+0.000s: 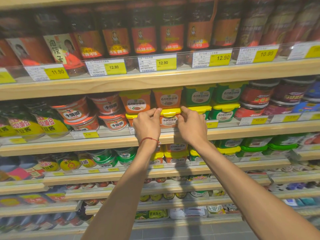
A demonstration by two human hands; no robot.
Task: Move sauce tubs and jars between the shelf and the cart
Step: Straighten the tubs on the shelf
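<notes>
Two hands on one item, middle shelf.

Left hand (147,123): fingers curled against the left end of the orange rectangular plastic sauce tub with a yellow snap lid (169,118), fingertips hooked at the lid's left corner. Right hand (192,125): mirrored, fingers curled at the lid's right corner. The tub is pinched between them.

Position: front row, bottom tier of a two-high stack, behind the clear plastic front rail (228,122). A second orange tub (167,98) rests directly on its lid.

Handling (judged): rigid thin-walled plastic, full of paste, so fairly heavy. Sides are smooth and likely slippery. The lid lip gives purchase but may pop if it carries the load. A better hold is on the two short ends below the rim. The upper tub may tip if the lower one is drawn out alone.

Surroundings, left to right along the pale wooden shelf board (69,146):
- yellow-labelled pouches (26,125)
- round red tubs (110,110)
- green tubs with yellow lids (223,110)
- dark jars (256,96)

Red-labelled chilli jars (143,38) stand on the shelf above, and grey floor tiles (190,231) show below. No cart is in view.
</notes>
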